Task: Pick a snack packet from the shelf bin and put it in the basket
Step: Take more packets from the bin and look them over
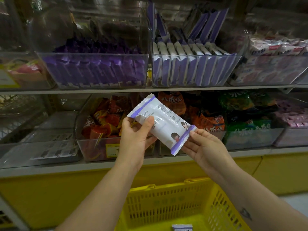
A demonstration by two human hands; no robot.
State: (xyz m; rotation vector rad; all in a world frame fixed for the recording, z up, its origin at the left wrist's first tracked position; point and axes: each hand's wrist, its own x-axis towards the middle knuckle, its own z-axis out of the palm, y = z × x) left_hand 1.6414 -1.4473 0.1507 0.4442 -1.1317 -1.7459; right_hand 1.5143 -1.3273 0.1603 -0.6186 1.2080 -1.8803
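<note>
Head view, one frame. Snack packet (162, 121), white with purple crimped ends and small cartoon heads printed near its lower end, is held in the air by both hands in front of the lower shelf, above and apart from the basket. Its long axis is tilted, with the upper end to the left and the lower end to the right. Left hand (135, 139) grips the upper-left part: the thumb is curled over the printed face and the fingers are tucked beneath the packet, mostly hidden. Right hand (205, 148) pinches the lower purple seam between thumb and fingertips, with the remaining fingers loosely extended under it. A small dark tattoo (245, 213) shows on the right forearm. Yellow plastic basket (166, 204), with lattice walls, sits low in view between the forearms. A second white-and-purple packet (182, 227) lies on its floor at the frame edge. On the upper shelf, a clear shelf bin (191, 55) holds matching white-and-purple packets standing on edge in a row. Left of it, a clear bin of dark purple packets (95, 70). To the right, a bin of pink-and-white packets (275, 64). On the lower shelf behind the hands is a bin of orange-red packets (103, 119) with a yellow price tag (113, 150) on its front. Green packets (246, 112) lie further right.
</note>
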